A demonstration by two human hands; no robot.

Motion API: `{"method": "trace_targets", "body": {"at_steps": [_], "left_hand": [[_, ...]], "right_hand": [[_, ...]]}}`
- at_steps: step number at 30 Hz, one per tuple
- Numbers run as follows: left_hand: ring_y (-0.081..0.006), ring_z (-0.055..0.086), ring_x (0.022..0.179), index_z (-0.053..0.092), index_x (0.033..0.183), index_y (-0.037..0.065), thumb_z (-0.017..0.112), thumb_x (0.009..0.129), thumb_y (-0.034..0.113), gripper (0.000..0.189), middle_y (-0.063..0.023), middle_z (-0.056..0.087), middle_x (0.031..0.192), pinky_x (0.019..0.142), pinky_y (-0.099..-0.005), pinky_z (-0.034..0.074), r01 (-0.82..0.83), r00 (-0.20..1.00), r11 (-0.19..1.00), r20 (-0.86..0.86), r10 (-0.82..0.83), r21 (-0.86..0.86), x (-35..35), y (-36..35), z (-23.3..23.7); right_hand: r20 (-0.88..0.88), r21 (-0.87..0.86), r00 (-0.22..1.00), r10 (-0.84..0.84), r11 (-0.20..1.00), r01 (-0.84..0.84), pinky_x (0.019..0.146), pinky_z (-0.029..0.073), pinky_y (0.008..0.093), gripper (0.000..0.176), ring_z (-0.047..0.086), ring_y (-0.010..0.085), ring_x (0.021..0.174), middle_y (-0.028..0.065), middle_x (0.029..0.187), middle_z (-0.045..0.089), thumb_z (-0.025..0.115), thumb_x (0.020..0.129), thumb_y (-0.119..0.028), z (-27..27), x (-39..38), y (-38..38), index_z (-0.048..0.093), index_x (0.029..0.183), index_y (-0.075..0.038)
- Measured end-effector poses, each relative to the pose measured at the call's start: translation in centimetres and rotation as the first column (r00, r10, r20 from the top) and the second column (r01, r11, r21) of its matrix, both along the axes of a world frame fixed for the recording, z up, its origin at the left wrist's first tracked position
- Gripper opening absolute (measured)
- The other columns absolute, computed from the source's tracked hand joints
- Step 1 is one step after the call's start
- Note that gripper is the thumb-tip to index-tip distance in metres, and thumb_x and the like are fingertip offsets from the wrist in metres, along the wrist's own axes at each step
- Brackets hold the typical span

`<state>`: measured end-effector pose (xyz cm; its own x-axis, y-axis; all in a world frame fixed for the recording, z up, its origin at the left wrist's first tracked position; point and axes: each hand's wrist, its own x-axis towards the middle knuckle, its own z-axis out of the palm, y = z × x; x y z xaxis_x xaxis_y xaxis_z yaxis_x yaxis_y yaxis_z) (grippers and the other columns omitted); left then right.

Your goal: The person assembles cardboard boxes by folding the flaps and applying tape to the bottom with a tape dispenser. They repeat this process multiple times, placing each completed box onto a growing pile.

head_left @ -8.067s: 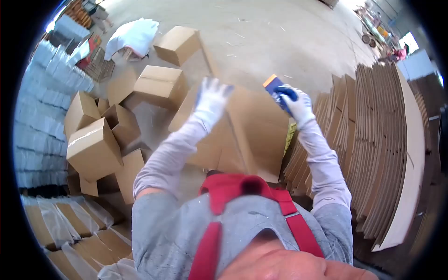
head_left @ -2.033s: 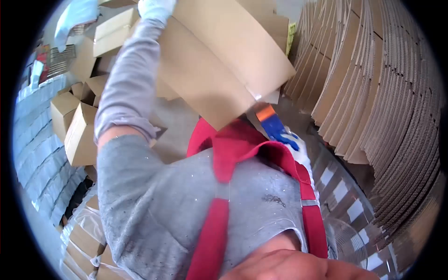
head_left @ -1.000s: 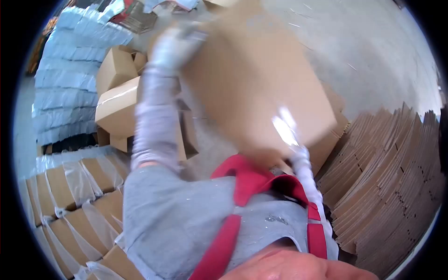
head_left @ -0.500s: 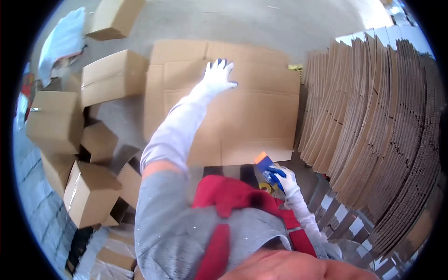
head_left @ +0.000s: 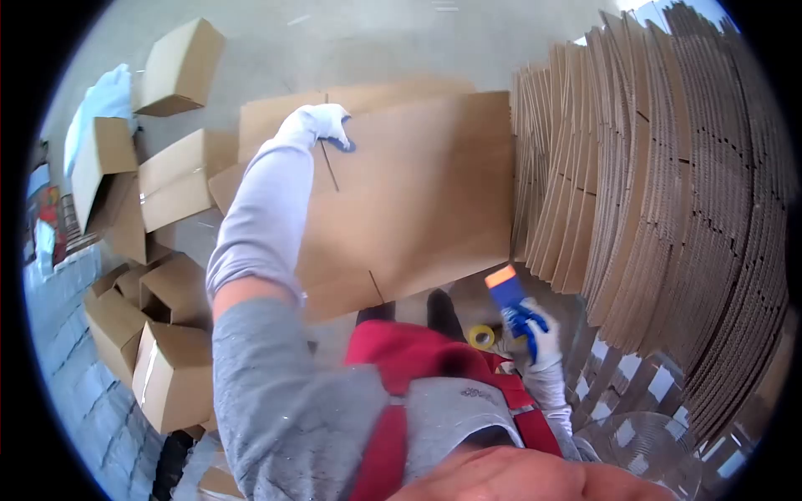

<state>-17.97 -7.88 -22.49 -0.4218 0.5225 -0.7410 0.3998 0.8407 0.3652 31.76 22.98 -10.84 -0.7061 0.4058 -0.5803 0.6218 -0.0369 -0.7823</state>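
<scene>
My left hand [head_left: 322, 125], in a white glove with blue fingertips, grips the top left edge of a flat, unfolded cardboard box [head_left: 409, 192] that is lifted and tilted in front of me. My right hand [head_left: 535, 334], also gloved, holds a blue tape dispenser [head_left: 508, 294] with an orange end, low near my waist. A yellow roll of tape [head_left: 481, 336] lies just left of that hand. Another flat sheet [head_left: 276, 121] lies on the floor behind the lifted one.
A tall row of flattened cardboard boxes [head_left: 660, 184] stands on edge at the right. Several assembled, taped boxes [head_left: 171, 179] lie scattered on the concrete floor [head_left: 359, 46] at the left. White wrapped bundles [head_left: 100, 104] sit at the far left.
My left hand went from lying flat on the cardboard sheet to gripping its edge, and the sheet has risen and tilted. The tape dispenser stays low in my right hand.
</scene>
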Motion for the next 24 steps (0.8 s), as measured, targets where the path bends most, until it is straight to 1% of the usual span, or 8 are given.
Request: {"method": "trace_targets", "body": {"at_steps": [4, 6, 10, 12, 14, 17, 21, 24], "left_hand": [[-0.0306, 0.061, 0.092, 0.063, 0.102, 0.003, 0.079, 0.062, 0.041, 0.058, -0.0138, 0.065, 0.098, 0.078, -0.0393, 0.049, 0.226, 0.971, 0.973, -0.086, -0.222, 0.04, 10.2, -1.6, 15.3], [-0.0308, 0.061, 0.089, 0.064, 0.098, 0.005, 0.078, 0.063, 0.038, 0.049, -0.0116, 0.065, 0.094, 0.076, -0.04, 0.049, 0.234, 0.97, 0.97, -0.052, -0.238, -0.068, 14.4, -1.9, 24.5], [-0.025, 0.058, 0.087, 0.067, 0.087, 0.015, 0.072, 0.067, 0.026, 0.023, -0.005, 0.063, 0.084, 0.075, -0.0372, 0.047, 0.483, 0.692, 0.875, -0.628, -0.357, 0.034, 20.3, -3.1, 33.5], [-0.0241, 0.057, 0.089, 0.067, 0.087, 0.016, 0.071, 0.068, 0.025, 0.022, -0.0038, 0.062, 0.085, 0.075, -0.0364, 0.047, 0.452, 0.654, 0.892, -0.679, -0.333, -0.002, 20.8, -3.0, 33.0], [-0.0227, 0.056, 0.093, 0.066, 0.09, 0.018, 0.071, 0.067, 0.024, 0.025, -0.0012, 0.062, 0.089, 0.076, -0.0374, 0.045, 0.164, 0.54, 0.923, -0.751, -0.379, -0.348, 20.3, -3.7, 27.6], [-0.0254, 0.053, 0.106, 0.062, 0.111, 0.019, 0.069, 0.066, 0.017, 0.046, -0.0043, 0.057, 0.107, 0.089, -0.0418, 0.042, -0.047, 0.114, 0.999, -0.993, -0.004, -0.009, 20.2, -5.1, 23.6], [-0.0329, 0.043, 0.124, 0.053, 0.126, 0.016, 0.064, 0.068, 0.011, 0.059, -0.0108, 0.05, 0.124, 0.105, -0.051, 0.032, 0.383, 0.283, 0.855, -0.925, 0.252, 0.35, 29.5, 0.2, 23.0], [-0.0361, 0.033, 0.132, 0.052, 0.128, 0.017, 0.065, 0.074, 0.016, 0.056, -0.0126, 0.042, 0.136, 0.106, -0.0542, 0.03, 0.341, 0.417, 0.798, -0.841, 0.345, 0.497, 32.5, 1.6, 21.2]], "right_hand": [[-0.422, 0.233, 0.907, 0.005, 0.967, 0.103, 0.092, 0.046, 0.0354, 0.027, 0.058, 0.0239, 0.102, 0.0139, 0.106, 0.061, 0.053, 0.082, -0.005, 13.6, -6.4, 2.2, 0.06, 0.107, 0.004], [-0.697, 0.492, 0.685, 0.213, 0.837, 0.241, 0.089, 0.047, 0.0383, 0.023, 0.059, 0.0257, 0.099, 0.0163, 0.101, 0.061, 0.047, 0.081, -0.003, 19.3, -6.8, 3.5, 0.059, 0.099, 0.003], [-0.876, 0.351, 0.399, 0.271, 0.926, 0.141, 0.087, 0.049, 0.0427, 0.024, 0.062, 0.0291, 0.095, 0.0222, 0.095, 0.064, 0.044, 0.074, -0.002, 26.0, -8.3, 5.4, 0.064, 0.084, 0.006], [-0.759, 0.419, 0.573, 0.31, 0.906, 0.065, 0.089, 0.048, 0.0387, 0.026, 0.061, 0.0259, 0.099, 0.019, 0.1, 0.064, 0.047, 0.079, -0.004, 27.1, -10.8, 1.9, 0.065, 0.095, 0.006], [-0.652, 0.365, 0.675, 0.346, 0.923, -0.121, 0.087, 0.048, 0.035, 0.026, 0.062, 0.0227, 0.096, 0.0152, 0.101, 0.066, 0.051, 0.083, -0.005, 25.4, -13.8, 0.6, 0.065, 0.103, 0.006], [-0.552, 0.192, 0.698, 0.457, 0.884, -0.427, 0.084, 0.048, 0.0314, 0.026, 0.064, 0.0165, 0.088, 0.0087, 0.098, 0.069, 0.057, 0.087, -0.015, 17.2, -20.2, -0.5, 0.067, 0.106, 0.0], [-0.267, 0.659, 0.6, 0.754, 0.597, -0.458, 0.078, 0.049, 0.0325, 0.035, 0.066, 0.0208, 0.081, 0.0067, 0.091, 0.07, 0.053, 0.09, -0.041, 13.0, -27.8, -8.2, 0.069, 0.101, -0.013], [0.122, 0.837, 0.395, 0.911, 0.119, -0.533, 0.082, 0.048, 0.0379, 0.058, 0.065, 0.0292, 0.086, 0.0106, 0.091, 0.069, 0.038, 0.088, -0.062, 15.1, -30.1, -16.7, 0.071, 0.093, -0.014]]}}
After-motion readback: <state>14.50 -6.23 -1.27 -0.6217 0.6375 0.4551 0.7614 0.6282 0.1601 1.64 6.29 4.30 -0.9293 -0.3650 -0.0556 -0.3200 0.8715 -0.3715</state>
